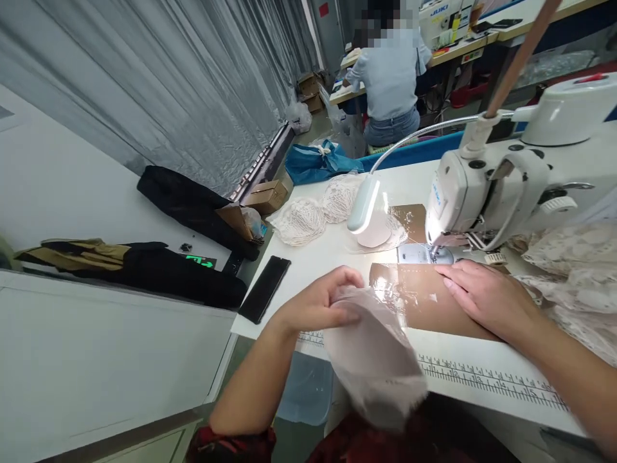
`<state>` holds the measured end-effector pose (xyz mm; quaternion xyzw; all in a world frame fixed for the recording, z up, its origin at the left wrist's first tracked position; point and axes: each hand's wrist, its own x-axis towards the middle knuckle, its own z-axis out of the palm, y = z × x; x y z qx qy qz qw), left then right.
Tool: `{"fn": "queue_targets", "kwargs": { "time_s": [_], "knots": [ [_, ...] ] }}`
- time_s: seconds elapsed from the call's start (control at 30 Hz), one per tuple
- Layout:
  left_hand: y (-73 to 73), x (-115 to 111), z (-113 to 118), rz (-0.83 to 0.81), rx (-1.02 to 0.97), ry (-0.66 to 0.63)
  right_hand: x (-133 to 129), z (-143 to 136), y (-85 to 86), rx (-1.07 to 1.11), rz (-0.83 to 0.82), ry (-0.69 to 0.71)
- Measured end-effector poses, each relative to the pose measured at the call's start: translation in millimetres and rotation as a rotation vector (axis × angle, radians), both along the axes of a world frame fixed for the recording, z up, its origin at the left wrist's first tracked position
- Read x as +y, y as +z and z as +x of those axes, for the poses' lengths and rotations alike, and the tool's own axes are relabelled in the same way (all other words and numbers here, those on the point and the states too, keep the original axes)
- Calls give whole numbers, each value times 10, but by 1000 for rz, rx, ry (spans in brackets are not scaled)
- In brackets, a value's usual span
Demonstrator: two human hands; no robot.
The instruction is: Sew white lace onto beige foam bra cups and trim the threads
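My left hand (321, 305) is closed on the edge of a pale bra cup (371, 350) covered in thin, sheer fabric. The cup hangs over the table's front edge, its lower part blurred. My right hand (486, 296) lies with outstretched fingers on a shiny brown taped sheet (419, 302), just in front of the sewing machine (463, 199). Its fingertips are close to the presser foot (435, 252), and nothing shows in them. Behind the foot, under the lamp, lies another pale cup with a lace edge (376, 235).
Two lace cups (301, 218) sit at the table's far left. A black phone (265, 289) lies near the left edge. The lamp (365, 204) overhangs the work area. Lace fabric (573, 276) is heaped on the right. A ruler strip (482, 379) runs along the front. A co-worker (390, 83) sits beyond.
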<state>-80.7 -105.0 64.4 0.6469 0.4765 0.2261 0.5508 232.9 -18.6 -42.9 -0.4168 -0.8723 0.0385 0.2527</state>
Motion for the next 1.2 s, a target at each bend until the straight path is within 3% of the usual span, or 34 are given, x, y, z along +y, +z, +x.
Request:
{"fn": "queue_targets", "kwargs": {
  "time_s": [0.07, 0.2, 0.3, 0.4, 0.63, 0.8, 0.93, 1.1, 1.2],
  "knots": [
    [-92, 169, 274, 32, -13, -73, -26, 19, 80, 53, -54, 4],
    [-448, 622, 702, 209, 182, -63, -84, 50, 224, 244, -140, 104],
    [-608, 871, 823, 184, 165, -56, -111, 40, 247, 186, -186, 249],
    [-616, 993, 860, 230, 251, -45, -123, 16, 208, 61, -214, 277],
    [-579, 1102, 1043, 465, 539, -112, -90, -23, 142, -11, -58, 31],
    [-469, 952, 1082, 745, 806, -77, -78, -50, 167, -228, -55, -43],
    [-516, 758, 1073, 880, 710, -287, -88, -70, 172, -270, -80, -65],
    [-720, 767, 1029, 918, 718, -287, -68, -104, 182, -301, -63, -89],
    [-743, 848, 984, 908, 697, -310, -52, -119, 204, -285, -66, -90]
  ]
}}
